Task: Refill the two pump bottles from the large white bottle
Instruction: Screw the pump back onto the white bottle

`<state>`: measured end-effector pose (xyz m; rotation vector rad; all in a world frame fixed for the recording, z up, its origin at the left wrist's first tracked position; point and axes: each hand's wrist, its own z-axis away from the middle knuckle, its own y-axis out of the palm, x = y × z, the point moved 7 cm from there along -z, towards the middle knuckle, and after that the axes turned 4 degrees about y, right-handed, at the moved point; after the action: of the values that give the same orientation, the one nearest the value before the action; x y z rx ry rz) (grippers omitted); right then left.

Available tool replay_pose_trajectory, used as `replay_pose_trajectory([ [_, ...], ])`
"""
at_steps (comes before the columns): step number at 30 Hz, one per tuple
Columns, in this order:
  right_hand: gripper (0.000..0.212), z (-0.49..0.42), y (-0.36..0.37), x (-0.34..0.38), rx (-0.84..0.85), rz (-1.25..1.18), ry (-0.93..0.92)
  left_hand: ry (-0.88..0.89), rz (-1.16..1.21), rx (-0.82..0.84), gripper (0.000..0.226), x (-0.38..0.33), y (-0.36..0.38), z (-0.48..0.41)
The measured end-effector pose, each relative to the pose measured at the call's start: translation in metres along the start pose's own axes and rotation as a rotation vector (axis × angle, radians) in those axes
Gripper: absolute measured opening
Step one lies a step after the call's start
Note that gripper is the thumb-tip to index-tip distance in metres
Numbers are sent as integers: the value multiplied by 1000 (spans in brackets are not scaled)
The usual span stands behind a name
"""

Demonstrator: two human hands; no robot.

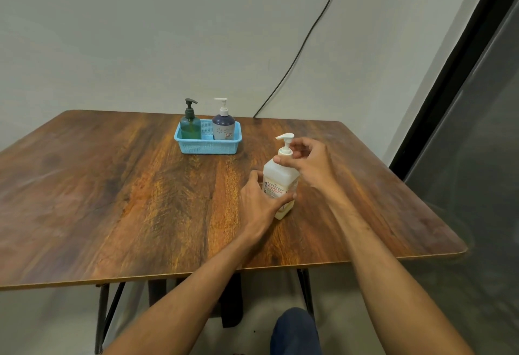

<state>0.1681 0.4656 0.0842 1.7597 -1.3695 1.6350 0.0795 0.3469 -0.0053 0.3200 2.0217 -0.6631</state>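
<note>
On table (pixel 140 186): left hand (pixel 259 203) clamps large white bottle (pixel 279 177) (upright); right hand (pixel 306 163) fingers pinch pump collar.

Both bare forearms stretched forward, converging. Left hand (pixel 259 200) low, palm turned inward, fingers and thumb curled in a wrapping grasp. Right hand (pixel 307 162) higher, wrist bent down, thumb and fingertips pinched together in a grip.

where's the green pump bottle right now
In the head view, the green pump bottle stands upright in the left end of the blue basket at the table's far side, beside the purple pump bottle.
</note>
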Motion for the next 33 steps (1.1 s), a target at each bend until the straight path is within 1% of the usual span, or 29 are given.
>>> replay_pose_trajectory([
  [1, 36, 0, -1, 1, 20, -12, -9, 2, 4, 1, 75, -1, 0, 0],
  [3, 28, 1, -3, 2, -2, -8, -23, 6, 9, 4, 73, 0, 1, 0],
  [4, 30, 1, -3, 3, -37, -7, -23, 7, 9, 0, 72, 0, 2, 0],
  [7, 47, 1, -1, -2, -137, 1, -10, 12, 2, -19, 70, -1, 1, 1],
  [9, 52, 0, 1, -3, -113, -26, -13, 8, 8, -18, 70, 0, 2, 0],
  [11, 55, -3, 1, -3, -18, -68, -16, 9, 18, -11, 70, -1, 1, -1],
  [12, 54, -5, -1, -4, 34, -65, -19, 12, 17, -7, 70, -1, 1, -1],
  [14, 44, -8, -6, -5, 92, -39, -32, 16, 15, 0, 72, -1, 2, -1],
  [16, 34, -10, -8, -7, 63, -28, -41, 17, 24, 6, 71, -2, 2, -1],
  [17, 33, -10, -7, -6, 27, -27, -35, 18, 31, 5, 70, -1, 2, -1],
  [19, 40, -8, -3, -4, -46, -19, -36, 16, 41, -3, 69, 0, 1, -2],
  [21, 47, -5, 1, -3, -82, -22, -31, 13, 44, -4, 70, -1, 1, -1],
  [23, 51, -6, 0, -3, -54, -61, -28, 9, 48, 3, 70, -2, 1, -2],
  [25, 55, -10, -2, -5, 12, -74, -28, 6, 43, 5, 71, 0, 1, -3],
  [28, 52, -13, -2, -4, 97, -31, -29, 7, 34, 13, 73, 3, 2, -4],
  [30, 49, -11, 0, -2, 83, -14, -20, 7, 35, 12, 72, 2, 1, -4],
  [33, 47, -7, 4, 3, -27, 21, -24, 3, 39, 4, 72, 2, 0, -4],
])
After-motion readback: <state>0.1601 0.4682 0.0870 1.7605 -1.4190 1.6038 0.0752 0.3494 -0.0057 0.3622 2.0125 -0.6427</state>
